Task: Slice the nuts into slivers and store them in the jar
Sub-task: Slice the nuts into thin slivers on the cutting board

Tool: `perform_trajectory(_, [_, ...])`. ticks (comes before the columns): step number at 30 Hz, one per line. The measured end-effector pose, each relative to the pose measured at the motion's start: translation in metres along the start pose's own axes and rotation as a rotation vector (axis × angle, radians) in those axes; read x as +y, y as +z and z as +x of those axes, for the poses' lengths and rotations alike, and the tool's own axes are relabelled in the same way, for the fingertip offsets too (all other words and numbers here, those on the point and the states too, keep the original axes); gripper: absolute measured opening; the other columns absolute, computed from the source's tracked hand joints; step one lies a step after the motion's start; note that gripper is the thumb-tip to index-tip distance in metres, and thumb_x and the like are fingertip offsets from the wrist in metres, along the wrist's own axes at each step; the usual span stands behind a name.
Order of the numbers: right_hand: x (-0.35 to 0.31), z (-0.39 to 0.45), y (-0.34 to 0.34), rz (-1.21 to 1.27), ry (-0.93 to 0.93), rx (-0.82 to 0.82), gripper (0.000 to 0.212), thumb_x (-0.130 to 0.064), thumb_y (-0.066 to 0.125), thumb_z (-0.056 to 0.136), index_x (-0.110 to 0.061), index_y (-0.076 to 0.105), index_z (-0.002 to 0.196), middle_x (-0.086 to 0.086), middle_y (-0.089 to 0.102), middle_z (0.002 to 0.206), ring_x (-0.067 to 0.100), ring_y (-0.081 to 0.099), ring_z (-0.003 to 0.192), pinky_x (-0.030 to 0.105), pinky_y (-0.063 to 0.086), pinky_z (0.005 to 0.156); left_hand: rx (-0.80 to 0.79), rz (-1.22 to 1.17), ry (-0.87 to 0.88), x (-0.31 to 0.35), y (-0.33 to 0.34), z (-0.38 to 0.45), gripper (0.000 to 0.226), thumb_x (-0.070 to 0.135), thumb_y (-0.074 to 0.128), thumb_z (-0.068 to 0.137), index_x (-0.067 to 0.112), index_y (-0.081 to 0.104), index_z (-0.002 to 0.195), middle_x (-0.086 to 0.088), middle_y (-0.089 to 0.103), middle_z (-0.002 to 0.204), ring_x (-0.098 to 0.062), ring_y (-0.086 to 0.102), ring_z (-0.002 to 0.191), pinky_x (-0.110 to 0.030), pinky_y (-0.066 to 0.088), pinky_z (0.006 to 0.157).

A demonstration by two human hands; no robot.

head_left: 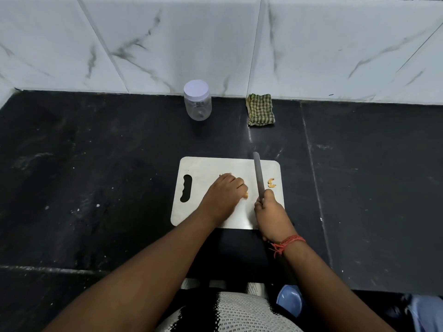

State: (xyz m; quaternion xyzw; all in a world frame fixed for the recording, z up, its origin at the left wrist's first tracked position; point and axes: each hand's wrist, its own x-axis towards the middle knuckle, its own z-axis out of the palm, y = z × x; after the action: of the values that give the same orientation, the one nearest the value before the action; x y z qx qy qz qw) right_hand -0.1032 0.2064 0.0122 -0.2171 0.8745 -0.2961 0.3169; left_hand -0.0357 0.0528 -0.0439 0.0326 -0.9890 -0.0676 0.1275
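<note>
So the left hand point(226, 190) is down flat-ish on the cutting board point(208, 168), fingers curled over and pinning a nut point(246, 195) against it. You can only see a little orange bit of that nut peeking out at the fingertips, so I can't tell how much of it is cut. The right hand point(271, 213) is wrapped around the handle of a knife point(258, 174), index finger riding up toward the blade. The blade points away from the person and runs across the board's right half, tip just past the board's far edge. It sits just to the right of the left hand's fingertips, not touching them.

On the far right side of the board, right of the blade, there's a small curved cashew-looking piece point(271, 183) sitting on its own. The board itself is a pale metal-looking slab with a handle slot on its left end, lying on a black counter point(96, 164).

Behind the board, well apart from it near the wall, stands a clear plastic jar point(198, 100) with its white lid on. To the right of the jar, also behind the board, is a folded green checked cloth point(260, 110). The right wrist has a red thread band point(286, 243).
</note>
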Motion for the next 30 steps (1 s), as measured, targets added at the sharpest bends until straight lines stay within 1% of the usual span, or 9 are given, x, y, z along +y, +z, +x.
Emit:
perform_trajectory(3, [0.002, -0.001, -0.002, 0.001, 0.005, 0.006, 0.005, -0.021, 0.036, 0.1, -0.016, 0.037, 0.1, 0.012, 0.059, 0.079, 0.028, 0.056, 0.057, 0.037, 0.05, 0.052, -0.007, -0.027, -0.049, -0.003, 0.004, -0.012, 0.015, -0.001, 0.065, 0.083, 0.014, 0.064, 0.083, -0.004, 0.063, 0.088, -0.027, 0.06, 0.081, -0.045, 0.046, 0.107])
perform_trajectory(7, [0.003, -0.003, 0.0, -0.007, 0.009, -0.002, 0.006, -0.021, 0.037, 0.1, -0.016, 0.037, 0.101, 0.011, 0.059, 0.08, 0.029, 0.057, 0.059, 0.041, 0.053, 0.054, 0.003, -0.084, -0.059, -0.004, 0.003, -0.022, 0.022, 0.012, 0.044, 0.091, 0.012, 0.066, 0.09, -0.003, 0.064, 0.095, -0.024, 0.061, 0.086, -0.045, 0.039, 0.114])
perform_trajectory(10, [0.0, -0.003, 0.0, -0.009, 0.005, -0.014, 0.005, -0.021, 0.036, 0.1, -0.016, 0.036, 0.099, 0.011, 0.058, 0.079, 0.028, 0.057, 0.058, 0.043, 0.053, 0.054, 0.016, -0.114, -0.081, -0.002, 0.003, -0.023, 0.012, 0.016, 0.057, 0.091, 0.012, 0.066, 0.098, -0.003, 0.065, 0.104, -0.023, 0.06, 0.107, -0.044, 0.034, 0.118])
perform_trajectory(13, [-0.001, -0.003, 0.0, -0.009, 0.003, -0.029, 0.005, -0.021, 0.036, 0.1, -0.016, 0.037, 0.099, 0.01, 0.058, 0.079, 0.026, 0.056, 0.057, 0.04, 0.051, 0.051, -0.006, -0.112, -0.17, 0.002, 0.001, -0.022, 0.027, 0.025, 0.073, 0.084, 0.012, 0.067, 0.107, -0.004, 0.066, 0.111, -0.024, 0.058, 0.116, -0.042, 0.028, 0.12])
perform_trajectory(16, [-0.001, -0.005, 0.001, -0.026, 0.003, -0.048, 0.006, -0.021, 0.036, 0.1, -0.015, 0.037, 0.099, 0.01, 0.058, 0.079, 0.025, 0.055, 0.055, 0.039, 0.05, 0.051, -0.033, -0.102, -0.212, 0.003, 0.001, -0.021, 0.032, 0.027, 0.077, 0.081, 0.014, 0.069, 0.11, -0.003, 0.066, 0.111, -0.024, 0.058, 0.114, -0.044, 0.029, 0.12])
perform_trajectory(19, [0.001, -0.007, 0.001, -0.035, 0.01, -0.06, 0.006, -0.021, 0.035, 0.1, -0.016, 0.037, 0.096, 0.01, 0.057, 0.079, 0.026, 0.055, 0.056, 0.037, 0.049, 0.047, -0.04, -0.063, -0.226, 0.003, 0.001, -0.019, 0.02, 0.021, 0.074, 0.084, 0.016, 0.072, 0.103, -0.001, 0.065, 0.105, -0.024, 0.06, 0.105, -0.046, 0.03, 0.12])
perform_trajectory(23, [0.003, -0.007, 0.0, -0.04, 0.01, -0.052, 0.006, -0.02, 0.035, 0.1, -0.015, 0.037, 0.096, 0.011, 0.057, 0.08, 0.027, 0.056, 0.06, 0.041, 0.051, 0.055, -0.104, 0.033, -0.265, 0.007, -0.003, -0.014, 0.01, 0.027, 0.067, 0.091, 0.02, 0.072, 0.097, 0.001, 0.066, 0.098, -0.025, 0.059, 0.101, -0.053, 0.028, 0.12])
perform_trajectory(27, [0.004, -0.007, -0.001, -0.06, -0.003, -0.035, 0.006, -0.018, 0.036, 0.1, -0.013, 0.037, 0.098, 0.012, 0.057, 0.079, 0.028, 0.055, 0.06, 0.041, 0.05, 0.055, -0.136, 0.082, -0.295, 0.01, -0.003, -0.011, 0.016, 0.033, 0.063, 0.095, 0.02, 0.071, 0.1, 0.001, 0.068, 0.101, -0.026, 0.059, 0.106, -0.055, 0.023, 0.12])
perform_trajectory(30, [0.005, -0.009, 0.0, -0.112, -0.033, -0.031, 0.006, -0.017, 0.036, 0.1, -0.011, 0.038, 0.098, 0.008, 0.055, 0.077, 0.027, 0.057, 0.067, 0.041, 0.05, 0.058, -0.125, 0.108, -0.311, 0.013, -0.002, -0.012, 0.021, 0.037, 0.065, 0.092, 0.019, 0.071, 0.101, 0.0, 0.067, 0.104, -0.027, 0.059, 0.108, -0.056, 0.024, 0.12])
